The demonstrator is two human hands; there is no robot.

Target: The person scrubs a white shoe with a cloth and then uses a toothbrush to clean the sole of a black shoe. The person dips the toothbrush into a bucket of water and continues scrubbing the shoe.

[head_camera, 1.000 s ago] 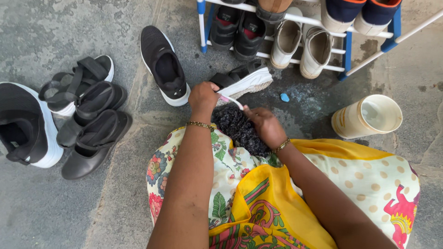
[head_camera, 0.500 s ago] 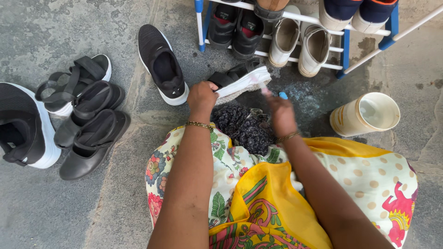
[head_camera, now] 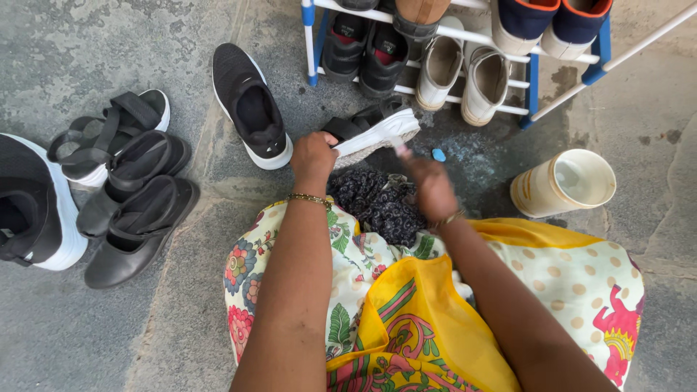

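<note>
The left hand (head_camera: 314, 154) is clamped on the heel end of a sandal (head_camera: 372, 133), holding it tipped on its side just above the floor (head_camera: 145, 43), in front of the rack (head_camera: 465, 36). The right hand (head_camera: 430, 187) is closed around a small brush (head_camera: 401, 149) whose tip touches the sandal's sole near the toe end — the hand is blurred, so the exact finger hold is hard to make out. The sandal has black straps and a thick white sole with a ribbed edge, and the sole faces the person. Just under it, against the knees, lies a dark crumpled cloth (head_camera: 377, 203). A small blue scrap (head_camera: 438, 154) lies on the wet floor just beside the brush. To the right a cream mug (head_camera: 565, 183) lies tilted, its mouth open toward the camera; what it holds cannot be told. The rack holds pairs of shoes on its rails — black ones at left, pale ones in the middle, navy ones at the top right. A black sneaker (head_camera: 250, 105) lies left of the left hand, and more black shoes (head_camera: 123, 189) farther left.
</note>
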